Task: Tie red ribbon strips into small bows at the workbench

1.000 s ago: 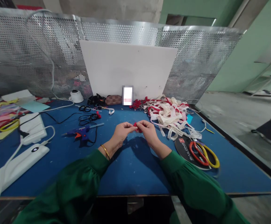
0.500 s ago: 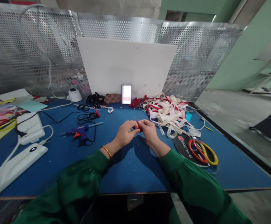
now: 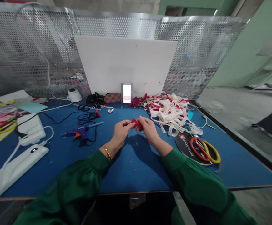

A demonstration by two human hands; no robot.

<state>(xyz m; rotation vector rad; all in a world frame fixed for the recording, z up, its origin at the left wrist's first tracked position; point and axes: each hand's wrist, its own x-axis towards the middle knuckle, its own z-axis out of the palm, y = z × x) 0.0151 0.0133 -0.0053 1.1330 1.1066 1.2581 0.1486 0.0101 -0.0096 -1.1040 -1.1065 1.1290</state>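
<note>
A small red ribbon bow (image 3: 137, 124) is held up over the middle of the blue table. My left hand (image 3: 122, 130) pinches its left side between thumb and fingers. On the other side, my right hand (image 3: 149, 129) has its fingertips closed on the same bow. Part of the bow is hidden behind the fingers. Behind my hands lies a pile of white and red ribbon strips (image 3: 166, 109), with more red ribbon pieces (image 3: 137, 101) at its left end.
Left of my hands lie a blue glue gun (image 3: 79, 132) and a white power strip (image 3: 16, 170). To the right, scissors (image 3: 204, 150) with red and yellow handles rest on a black round pad (image 3: 184, 147). A phone (image 3: 127, 92) leans against a white board (image 3: 126, 65).
My hands have drawn slightly apart, and more of the red bow shows between them. Before, it was mostly covered by my fingers.
</note>
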